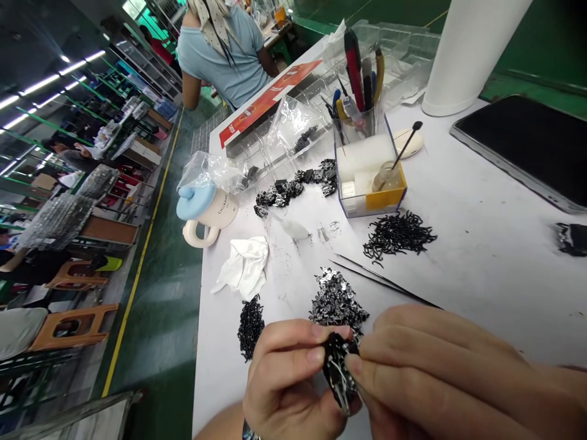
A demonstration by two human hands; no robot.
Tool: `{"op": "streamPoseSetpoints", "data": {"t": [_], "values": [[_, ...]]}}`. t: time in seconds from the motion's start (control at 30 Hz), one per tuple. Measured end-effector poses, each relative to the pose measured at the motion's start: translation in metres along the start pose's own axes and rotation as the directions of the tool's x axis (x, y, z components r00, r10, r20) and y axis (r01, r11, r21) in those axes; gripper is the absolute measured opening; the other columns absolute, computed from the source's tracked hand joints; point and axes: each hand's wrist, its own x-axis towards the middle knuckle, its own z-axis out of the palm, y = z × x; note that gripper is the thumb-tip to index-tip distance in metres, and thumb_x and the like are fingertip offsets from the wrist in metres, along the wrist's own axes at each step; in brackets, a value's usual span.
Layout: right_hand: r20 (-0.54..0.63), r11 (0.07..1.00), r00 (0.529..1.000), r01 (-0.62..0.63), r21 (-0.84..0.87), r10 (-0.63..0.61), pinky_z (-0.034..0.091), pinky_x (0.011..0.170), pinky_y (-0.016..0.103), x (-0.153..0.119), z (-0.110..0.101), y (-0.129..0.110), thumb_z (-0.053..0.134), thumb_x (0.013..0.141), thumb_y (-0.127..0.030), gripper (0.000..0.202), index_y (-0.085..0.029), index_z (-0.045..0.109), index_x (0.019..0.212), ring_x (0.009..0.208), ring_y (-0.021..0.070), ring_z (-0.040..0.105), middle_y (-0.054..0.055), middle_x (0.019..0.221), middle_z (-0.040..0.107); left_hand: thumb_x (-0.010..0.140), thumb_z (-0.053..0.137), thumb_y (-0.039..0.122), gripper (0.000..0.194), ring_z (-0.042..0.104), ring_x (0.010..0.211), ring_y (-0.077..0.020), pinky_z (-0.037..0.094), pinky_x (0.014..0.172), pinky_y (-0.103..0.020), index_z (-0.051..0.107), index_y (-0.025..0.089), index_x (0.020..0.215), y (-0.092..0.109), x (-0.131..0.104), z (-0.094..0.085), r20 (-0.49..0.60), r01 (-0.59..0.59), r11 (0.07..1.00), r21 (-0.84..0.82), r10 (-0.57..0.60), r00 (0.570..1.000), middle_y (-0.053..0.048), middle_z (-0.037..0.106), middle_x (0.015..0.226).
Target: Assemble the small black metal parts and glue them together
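Observation:
A small black part with shiny metal pieces (338,373) is held upright between my two hands, low in the head view. My left hand (291,379) is closed round its left side, fingertips at the top and thumb below. The fingers of my right hand (426,366) press together on its right edge. Just behind the hands lies a heap of small silvery pieces (337,296). Black tweezers (385,281) rest behind my right hand. Small black curved pieces form one pile at the left (251,327) and another farther back (398,235).
A lidded mug (211,211) and a white cloth (245,266) are at the table's left. Behind are black assemblies (279,194), plastic bags (293,125) and an organizer box (371,177) with tools. A phone (527,146) lies at the right. A person in blue (224,55) sits beyond.

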Motion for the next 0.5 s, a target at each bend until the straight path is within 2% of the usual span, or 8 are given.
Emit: {"op": "streamPoseSetpoints", "data": {"t": [0.13, 0.23, 0.33, 0.5], "values": [[0.002, 0.99, 0.99, -0.139, 0.039, 0.139, 0.053, 0.063, 0.022, -0.004, 0.002, -0.003, 0.05, 0.089, -0.013, 0.016, -0.018, 0.059, 0.077, 0.062, 0.0098, 0.06, -0.001, 0.067, 0.063, 0.081, 0.067, 0.021, 0.027, 0.069, 0.087, -0.0148, 0.063, 0.078, -0.023, 0.06, 0.017, 0.107, 0.003, 0.001, -0.001, 0.024, 0.027, 0.998, -0.05, -0.026, 0.999, -0.003, 0.055, 0.098], [-0.004, 0.985, 0.988, -0.152, 0.085, 0.153, 0.053, 0.062, 0.021, -0.005, 0.005, -0.002, 0.054, 0.088, -0.016, 0.009, -0.018, 0.059, 0.08, 0.061, 0.0092, 0.059, -0.003, 0.066, 0.062, 0.08, 0.068, 0.02, 0.027, 0.07, 0.086, -0.0145, 0.064, 0.076, -0.022, 0.06, 0.017, 0.106, 0.003, 0.002, -0.001, 0.03, 0.03, 0.997, -0.068, -0.028, 0.999, -0.003, 0.055, 0.098], [-0.003, 0.993, 0.996, -0.089, 0.079, 0.089, 0.054, 0.063, 0.022, -0.003, 0.004, 0.0, 0.051, 0.087, -0.01, 0.014, -0.016, 0.059, 0.078, 0.062, 0.0094, 0.059, -0.002, 0.064, 0.061, 0.078, 0.071, 0.02, 0.028, 0.07, 0.084, -0.0147, 0.064, 0.074, -0.022, 0.06, 0.018, 0.104, 0.003, 0.002, 0.0, 0.009, 0.05, 0.997, -0.06, -0.05, 0.999, -0.002, 0.056, 0.097], [0.119, 1.0, 0.993, -0.026, -0.004, 0.027, 0.055, 0.069, 0.023, 0.002, -0.007, -0.001, 0.048, 0.083, -0.001, 0.021, -0.014, 0.064, 0.078, 0.071, 0.0113, 0.062, 0.001, 0.07, 0.064, 0.079, 0.07, 0.023, 0.025, 0.071, 0.083, -0.0144, 0.064, 0.076, -0.023, 0.06, 0.019, 0.102, 0.003, 0.0, 0.0, 0.015, 0.047, 0.998, -0.05, -0.046, 0.999, -0.002, 0.056, 0.095]]}}
